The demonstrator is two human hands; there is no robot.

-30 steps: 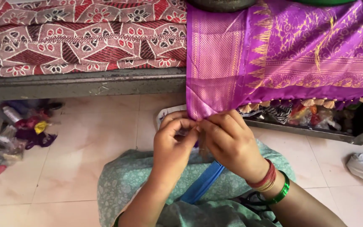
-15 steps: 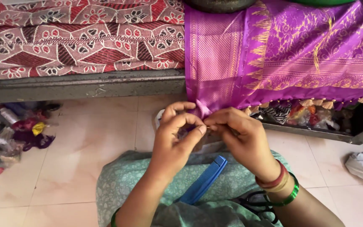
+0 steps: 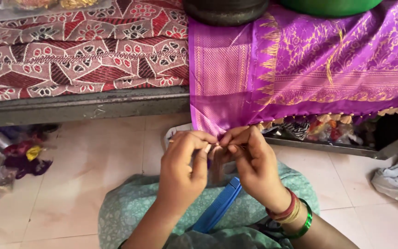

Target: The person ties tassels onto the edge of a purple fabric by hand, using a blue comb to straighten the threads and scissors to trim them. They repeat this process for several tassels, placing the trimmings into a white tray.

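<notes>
Head view showed the left hand (image 3: 183,163) and right hand (image 3: 252,163) pressed close, both pinching loose threads (image 3: 217,159) at the purple sari's (image 3: 300,74) hanging edge. Knotting seemed underway; pulling tight would need gentle fingers. A blue comb (image 3: 217,207) lay on the lap.

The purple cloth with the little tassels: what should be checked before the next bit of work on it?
1. Both hands on the cloth's edge: ok. The left hand and right hand meet at the lower corner of the purple cloth.
2. Thread bunch pinched: ok, the thread hangs between the fingertips.
3. Cloth weighted on the ledge: ok, a dark pot sits on it.
4. Blue comb close by: ok, on the lap.
5. Knot tight: cannot tell, fingers hide it.
</notes>
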